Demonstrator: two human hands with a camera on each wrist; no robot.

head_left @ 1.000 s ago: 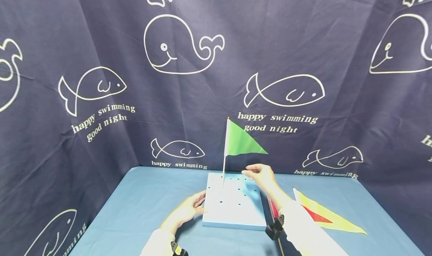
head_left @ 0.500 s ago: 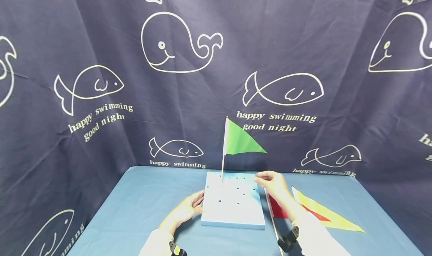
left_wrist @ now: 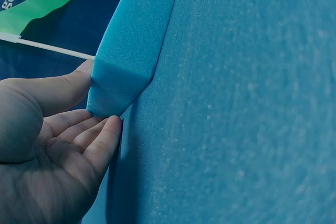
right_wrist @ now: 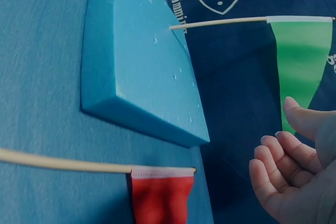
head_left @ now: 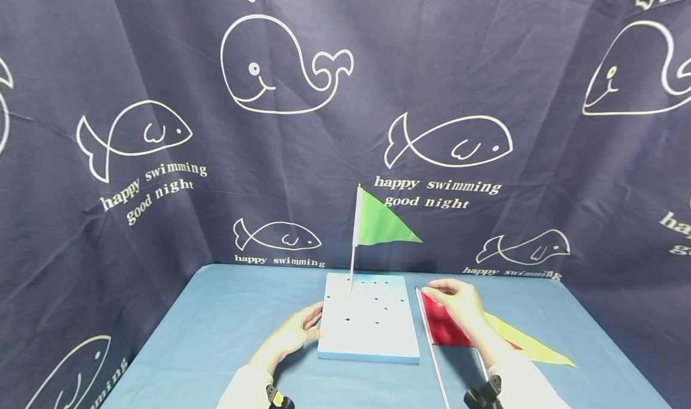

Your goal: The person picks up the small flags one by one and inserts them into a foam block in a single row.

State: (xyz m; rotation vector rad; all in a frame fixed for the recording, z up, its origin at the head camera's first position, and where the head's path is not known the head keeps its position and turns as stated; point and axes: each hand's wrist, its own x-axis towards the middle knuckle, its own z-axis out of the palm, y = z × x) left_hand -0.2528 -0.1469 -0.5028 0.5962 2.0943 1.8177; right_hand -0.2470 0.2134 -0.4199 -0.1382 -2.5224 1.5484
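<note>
A light-blue foam board point(head_left: 367, 340) with small holes lies flat on the table. Upright in one of its holes stands a green pennant flag point(head_left: 382, 223). My left hand point(head_left: 294, 332) holds the board's left edge, thumb at the upper edge and fingers against the side, as the left wrist view shows. To the right of the board my right hand point(head_left: 460, 304) hovers over a red flag point(head_left: 442, 322) lying on the table. In the right wrist view this hand point(right_wrist: 296, 166) has loosely bent fingers, with a gap between thumb and fingertips and nothing in it.
A yellow flag point(head_left: 540, 346) with a red patch lies right of the red one, partly behind my right forearm. The blue-covered table point(head_left: 216, 319) ends at a dark curtain point(head_left: 335, 145) printed with whales and fish.
My right hand has moved from over the board's far right corner, rightward and down to the red flag. More of the red flag shows. The left hand stays at the board's edge.
</note>
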